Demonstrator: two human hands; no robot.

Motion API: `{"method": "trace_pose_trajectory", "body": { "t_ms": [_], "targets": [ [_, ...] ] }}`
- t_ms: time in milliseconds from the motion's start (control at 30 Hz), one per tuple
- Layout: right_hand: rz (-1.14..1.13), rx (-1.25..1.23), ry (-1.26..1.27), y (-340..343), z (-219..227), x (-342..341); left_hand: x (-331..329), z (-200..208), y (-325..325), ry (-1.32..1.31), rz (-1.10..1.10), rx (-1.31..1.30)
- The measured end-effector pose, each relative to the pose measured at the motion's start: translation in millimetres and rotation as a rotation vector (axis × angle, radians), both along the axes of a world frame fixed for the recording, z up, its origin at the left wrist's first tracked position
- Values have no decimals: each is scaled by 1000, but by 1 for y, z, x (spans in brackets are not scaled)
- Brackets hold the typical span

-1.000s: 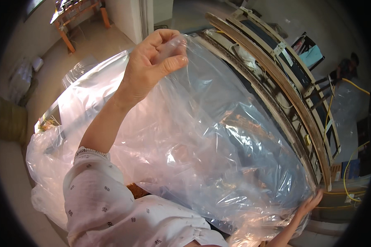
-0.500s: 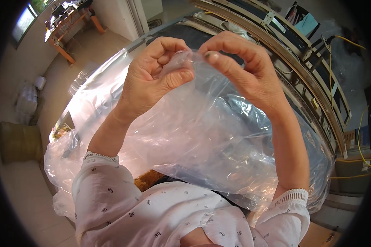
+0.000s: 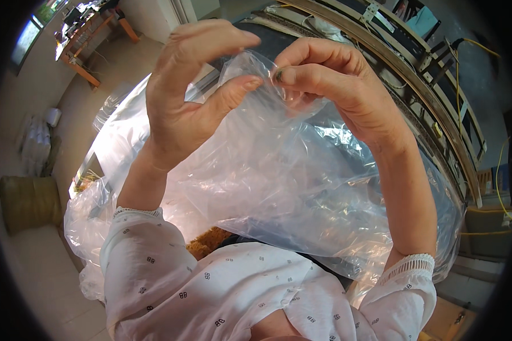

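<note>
A large clear plastic sheet (image 3: pixel 256 165) spreads in loose, shiny folds before me and drapes down toward my lap. My right hand (image 3: pixel 330 85) pinches a gathered upper edge of it between thumb and forefinger; the thumbnail has a dark mark. Close by on the left, my left hand (image 3: pixel 190 96) is open, thumb and fingers spread apart around the raised corner of the film. Its fingertips come near the plastic without a visible grip. Whether the film is a sheet or a bag, I cannot tell.
A long machine frame (image 3: pixel 404 74) with slats runs along the right, with a yellow cable (image 3: pixel 458 91) hanging by it. At the far left stands a wooden table (image 3: pixel 88 42) with items on it. A tan roll (image 3: pixel 29 202) lies on the floor at left.
My left hand has let go of the film, opening its fingers and shifting slightly left and up. My right hand keeps its pinch, with the plastic edge now raised between the hands.
</note>
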State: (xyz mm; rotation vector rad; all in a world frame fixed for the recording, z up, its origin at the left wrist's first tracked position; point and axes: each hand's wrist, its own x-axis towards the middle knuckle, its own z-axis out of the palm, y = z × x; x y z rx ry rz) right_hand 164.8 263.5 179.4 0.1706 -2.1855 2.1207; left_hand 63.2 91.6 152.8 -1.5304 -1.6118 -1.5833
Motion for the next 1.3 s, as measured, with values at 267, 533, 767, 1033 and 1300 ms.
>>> {"method": "trace_pose_trajectory", "body": {
  "t_ms": [267, 533, 767, 1033, 1300],
  "targets": [
    [52, 29, 21, -5, -3, -2, -6, 11, -11, 564, 214, -149],
    [45, -86, -68, -10, -9, -4, -12, -1, -19, 743, 234, -73],
    [84, -130, -19, -16, -14, -6, -10, -2, -27, 785, 256, -57],
    [52, -232, 77, -8, -22, 10, -10, -3, -5, 749, 164, 14],
    [-946, 1131, 457, 68, -85, 151, -106, -57, 20, -574, 96, -658]
  ]
}}
